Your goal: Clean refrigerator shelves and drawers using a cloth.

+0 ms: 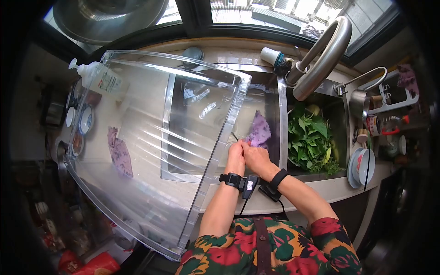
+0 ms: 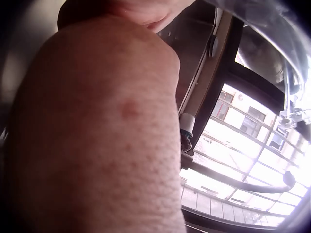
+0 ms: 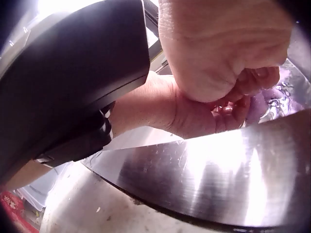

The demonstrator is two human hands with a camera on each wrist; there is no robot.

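Over the left sink basin [image 1: 282, 137], both hands meet at a wet purple cloth [image 1: 259, 129]. The left hand [image 1: 235, 157] and the right hand [image 1: 258, 159] grip it side by side with curled fingers, and its loose part spreads beyond them toward the back. From the right wrist, the two fists overlap, and purple fabric [image 3: 257, 109] shows past the fingers near wet, shiny highlights. In the left wrist view the forearm hides most of the work. Left of the hands, a large clear plastic drawer [image 1: 151, 183] lies across the counter and part of the basin.
A second purple cloth [image 1: 120, 156] lies at the drawer's left. Leafy greens [image 1: 310, 140] fill the right basin, under a curved faucet [image 1: 327, 52]. A pump bottle [image 1: 103, 80] stands back left. Bowls [image 1: 365, 166] and a red-capped jar [image 1: 389, 123] are at right.
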